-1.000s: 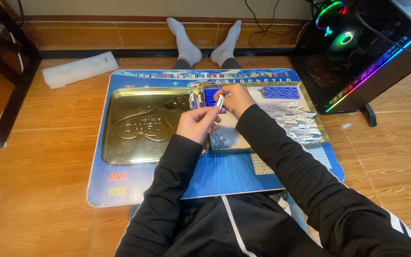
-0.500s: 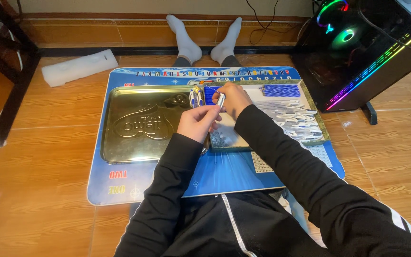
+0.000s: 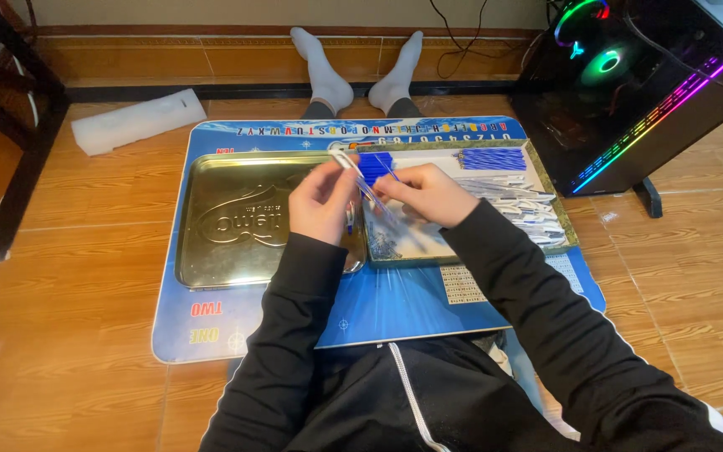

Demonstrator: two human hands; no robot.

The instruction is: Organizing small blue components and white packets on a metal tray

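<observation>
My left hand [image 3: 321, 201] and my right hand [image 3: 424, 192] are raised close together over a blue lap board [image 3: 395, 305]. Between the fingers they hold a thin clear pen barrel with a blue refill [image 3: 361, 177], tilted from upper left to lower right. The left hand pinches the upper end and the right hand grips the lower part. Below them sit a gold metal tray [image 3: 236, 222] on the left and a shallow box tray [image 3: 462, 247] on the right. That box holds blue refills [image 3: 491, 157] and clear pen parts [image 3: 520, 205].
A computer case with coloured lights [image 3: 638, 92] stands at the right. A white foam roll [image 3: 135, 121] lies on the wooden floor at the left. A dark table leg [image 3: 23, 163] is at the far left. My socked feet [image 3: 361, 67] rest beyond the board.
Both hands have stayed together over the trays. The pen piece between the fingers has shifted and now tilts more, with the fingers repositioned on it.
</observation>
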